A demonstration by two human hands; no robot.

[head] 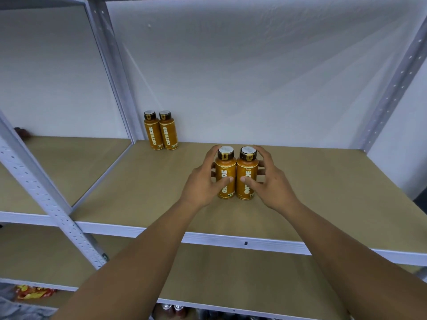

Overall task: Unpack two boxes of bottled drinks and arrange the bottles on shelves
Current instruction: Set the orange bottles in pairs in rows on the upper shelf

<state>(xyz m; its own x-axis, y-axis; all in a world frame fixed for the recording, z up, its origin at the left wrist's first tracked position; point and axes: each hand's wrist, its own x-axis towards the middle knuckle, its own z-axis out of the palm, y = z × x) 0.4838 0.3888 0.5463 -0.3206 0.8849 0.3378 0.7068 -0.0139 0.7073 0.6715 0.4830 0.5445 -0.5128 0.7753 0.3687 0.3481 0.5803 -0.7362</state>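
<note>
The left bottle (pixel 226 163) and right bottle (pixel 247 163), both orange, stand upright and touching in the middle of a tan shelf (pixel 323 192). The left hand (pixel 203 183) closes its grip round the left bottle and the right hand (pixel 270 183) round the right one, thumbs on the near faces. At far left, against the white wall (pixel 254 77), a second pair of bottles (pixel 168 135) stands together. A lower shelf (pixel 231 278) lies beneath, with a red-and-yellow packet (pixel 32 292) at near left.

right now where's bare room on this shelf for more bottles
Bare shelf board lies right of the held bottles up to the right upright, and between the back-left pair and front rail. Crowded mid-shelf, where left hand and right hand grip them.
</note>
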